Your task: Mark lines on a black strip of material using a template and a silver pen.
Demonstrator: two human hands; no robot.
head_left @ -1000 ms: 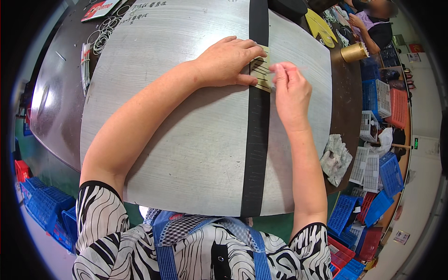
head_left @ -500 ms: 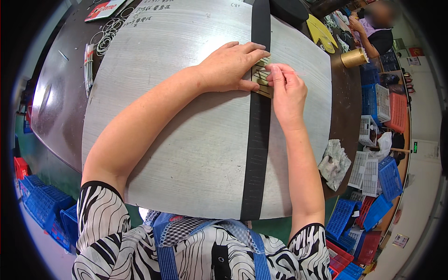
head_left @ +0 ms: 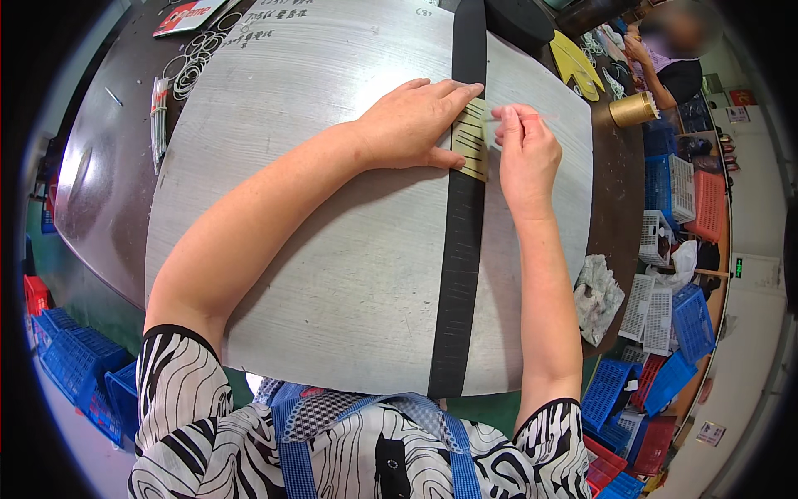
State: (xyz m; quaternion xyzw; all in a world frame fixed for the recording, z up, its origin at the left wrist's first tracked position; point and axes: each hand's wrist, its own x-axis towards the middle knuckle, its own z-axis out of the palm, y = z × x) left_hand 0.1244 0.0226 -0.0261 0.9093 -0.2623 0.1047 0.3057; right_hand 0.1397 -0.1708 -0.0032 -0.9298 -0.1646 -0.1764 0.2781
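Long black strap runs near-to-far across round grey desk. Left hand lies flat, pinning slotted tan card on strap; right hand, just right of it, pinches small clear piece, prob. film.

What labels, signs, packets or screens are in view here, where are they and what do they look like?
Tan label: on the black strap, under the left hand; rectangular, dark stripes.
Red packet: table's far-left edge; flat, red and white.
Small sign: right wall; dark with green light.
Screens: none.
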